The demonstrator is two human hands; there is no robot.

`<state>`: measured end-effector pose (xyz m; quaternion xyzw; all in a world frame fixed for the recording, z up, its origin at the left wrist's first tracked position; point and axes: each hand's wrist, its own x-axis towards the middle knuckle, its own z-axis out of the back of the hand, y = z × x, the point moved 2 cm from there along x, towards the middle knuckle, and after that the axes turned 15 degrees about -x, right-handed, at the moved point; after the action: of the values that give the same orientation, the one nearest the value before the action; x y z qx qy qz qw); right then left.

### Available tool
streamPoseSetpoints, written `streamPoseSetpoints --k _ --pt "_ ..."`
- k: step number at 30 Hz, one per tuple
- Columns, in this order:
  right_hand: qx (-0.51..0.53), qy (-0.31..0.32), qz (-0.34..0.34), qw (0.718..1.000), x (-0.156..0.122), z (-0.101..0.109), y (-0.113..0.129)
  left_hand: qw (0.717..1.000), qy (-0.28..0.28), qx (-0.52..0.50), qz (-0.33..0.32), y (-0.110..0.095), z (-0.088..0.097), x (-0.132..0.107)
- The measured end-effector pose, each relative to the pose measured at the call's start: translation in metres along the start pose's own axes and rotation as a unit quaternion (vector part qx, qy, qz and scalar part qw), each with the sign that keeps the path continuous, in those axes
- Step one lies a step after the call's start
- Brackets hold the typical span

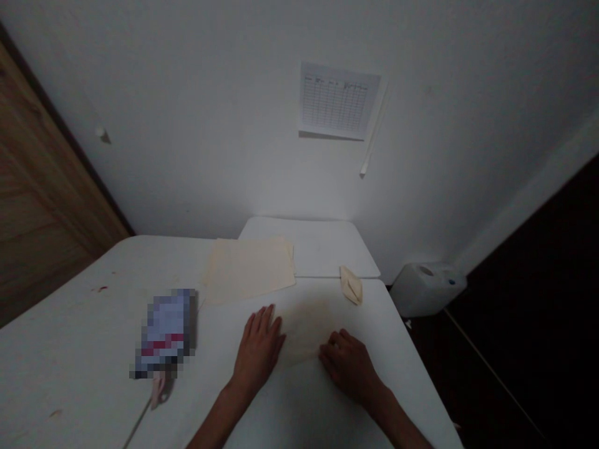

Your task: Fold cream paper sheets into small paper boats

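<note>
A thin cream sheet [302,330] lies on the white table between my hands, its outline faint in the dim light. My left hand [259,343] rests flat at the sheet's left edge, fingers stretched forward and nothing gripped. At the right edge, my right hand [349,365] is closed, its fingers curled down onto the sheet. Beyond the right hand sits a small folded piece [350,285] of the same cream material. Several larger cream sheets [250,271] lie stacked to the back left.
A blurred-out packet [166,330] with a cord at its base lies left on the white table [93,349]. A second white tabletop [327,246] adjoins at the back, against the wall. A white plastic container [425,290] stands on the floor at right. A printed page [339,100] hangs above.
</note>
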<state>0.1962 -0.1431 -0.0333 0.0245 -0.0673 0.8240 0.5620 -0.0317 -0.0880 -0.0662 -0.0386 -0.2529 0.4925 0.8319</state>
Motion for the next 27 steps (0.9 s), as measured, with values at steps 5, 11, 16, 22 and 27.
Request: streamPoseSetpoints --k 5,11,16,22,27 --pt "0.050 -0.075 -0.029 0.996 0.017 -0.009 0.010 0.998 0.001 -0.014 -0.059 -0.007 -0.010 0.001" --pt "0.015 -0.073 -0.021 0.997 0.044 -0.033 0.023 0.993 0.024 0.020 -0.113 -0.020 -0.020 0.005" --pt "-0.001 -0.025 -0.005 1.000 0.046 -0.042 0.027 0.987 0.036 0.035 -0.154 -0.022 -0.021 0.005" --pt "-0.004 -0.005 -0.013 1.000 0.042 -0.041 0.028 0.991 0.027 0.042 -0.123 -0.021 -0.028 0.000" --pt "0.000 -0.010 -0.020 1.000 0.040 -0.041 0.028 0.994 0.032 0.051 -0.087 -0.019 -0.027 -0.004"
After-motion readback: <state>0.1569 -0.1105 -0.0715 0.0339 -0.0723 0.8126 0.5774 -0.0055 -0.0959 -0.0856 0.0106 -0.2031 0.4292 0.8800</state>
